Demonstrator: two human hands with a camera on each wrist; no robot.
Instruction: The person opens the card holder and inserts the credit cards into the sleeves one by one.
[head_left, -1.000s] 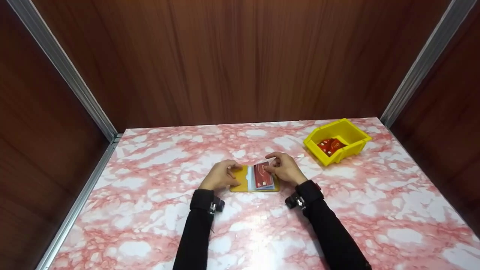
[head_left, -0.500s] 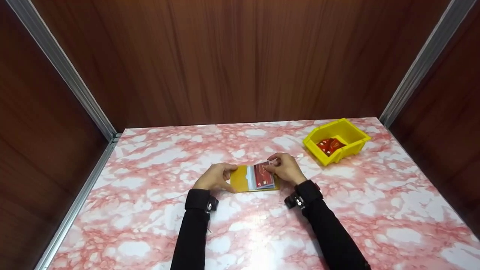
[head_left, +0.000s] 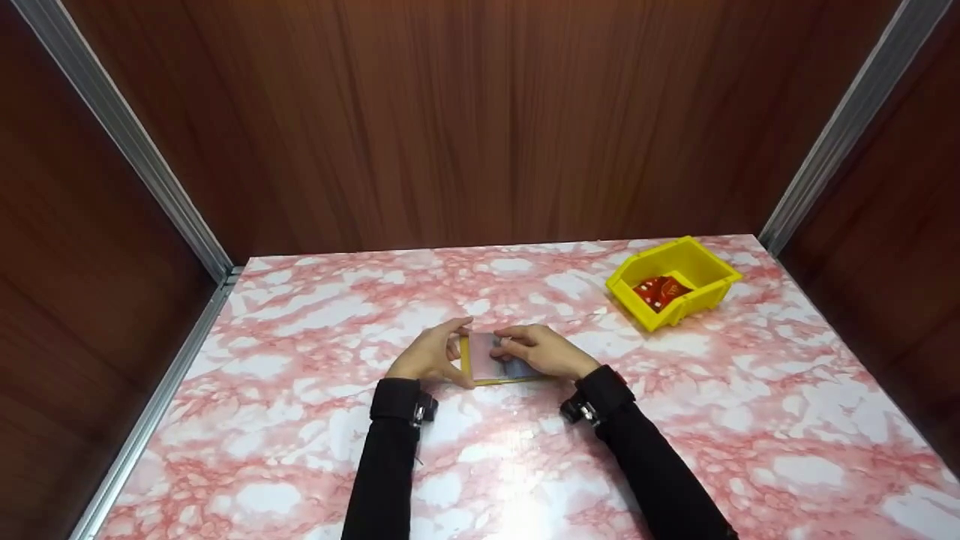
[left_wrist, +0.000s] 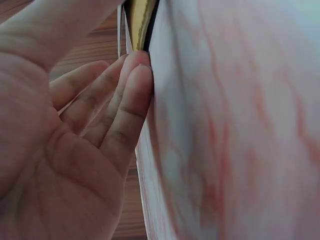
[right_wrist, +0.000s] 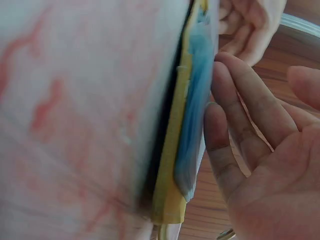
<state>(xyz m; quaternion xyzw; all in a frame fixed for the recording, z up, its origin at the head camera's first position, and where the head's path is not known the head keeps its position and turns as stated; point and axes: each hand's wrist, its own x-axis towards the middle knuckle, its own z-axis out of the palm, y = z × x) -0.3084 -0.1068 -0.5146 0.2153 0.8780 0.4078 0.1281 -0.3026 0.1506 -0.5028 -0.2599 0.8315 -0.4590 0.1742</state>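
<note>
The yellow card holder (right_wrist: 172, 150) is lying open on the pink marbled table (head_left: 300, 420). Left hand (head_left: 431, 352) is spreading thumb and fingers around its left edge, touching it; right hand (head_left: 551, 352) is pressing straightish fingers on a pale page (head_left: 484, 361), clear plastic I think, kinda blurry. A yellow bin (head_left: 705, 301) is sitting off right, holding red cards (head_left: 660, 292).

Two forearms in black sleeves (head_left: 379, 480) reach up from the near side of the yellow card holder (head_left: 486, 365), a black band (head_left: 395, 397) round each wrist. The left hand (head_left: 427, 356) curves about its left end, thumb and fingers spread apart. The right hand (head_left: 544, 351) lies over its right part, extended fingertips touching it.
</note>
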